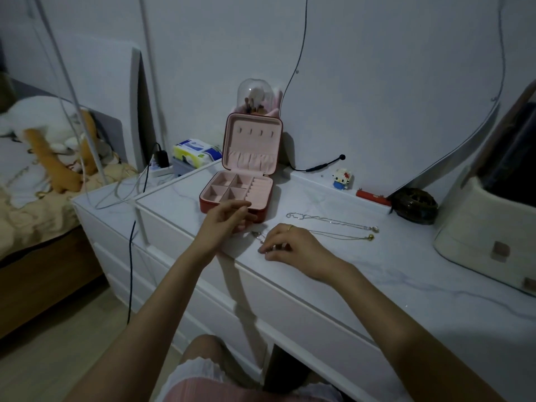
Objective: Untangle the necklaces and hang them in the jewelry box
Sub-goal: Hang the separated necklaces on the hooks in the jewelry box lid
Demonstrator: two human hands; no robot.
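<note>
An open pink jewelry box point(262, 195) stands on the white dresser top point(362, 274), its lid upright with several hooks inside. Two thin necklaces lie to its right: a silver chain point(330, 219) and a chain with a gold bead point(342, 235). Their left ends bunch together under my right hand point(290, 245), whose fingertips press on the chains. My left hand point(223, 220) hovers at the box's front edge with fingers loosely curled and holds nothing that I can see.
A small block figure point(343, 179), a red bar point(372, 197), a dark round object point(414, 205) and a cream case point(490, 227) sit right. A domed brush holder point(256, 97) stands behind the box. Tissue pack point(197, 152) and bed lie left.
</note>
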